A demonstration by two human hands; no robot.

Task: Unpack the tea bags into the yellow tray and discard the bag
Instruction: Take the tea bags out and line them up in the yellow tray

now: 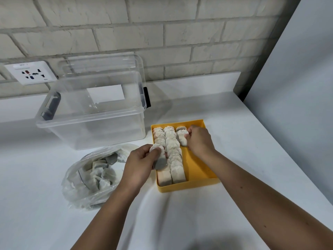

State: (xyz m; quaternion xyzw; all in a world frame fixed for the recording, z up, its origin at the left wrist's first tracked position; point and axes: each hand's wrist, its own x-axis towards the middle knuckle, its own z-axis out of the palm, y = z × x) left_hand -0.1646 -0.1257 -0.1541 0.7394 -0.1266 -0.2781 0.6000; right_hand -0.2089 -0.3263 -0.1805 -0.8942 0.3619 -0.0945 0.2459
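The yellow tray (200, 170) lies on the white counter, with two long rows of tea bags (173, 152) standing on edge and a short third row (182, 136) at its far right. My right hand (199, 139) curls around the near end of that third row. My left hand (139, 164) hovers over the tray's left edge and grips a few tea bags (159, 159). The clear plastic bag (90, 179) sits open to the left with several tea bags inside.
A large clear storage box (93, 112) with its lid on stands behind the bag and tray, against the brick wall. A wall socket (30, 73) is at the far left. A grey panel (297, 87) bounds the counter on the right.
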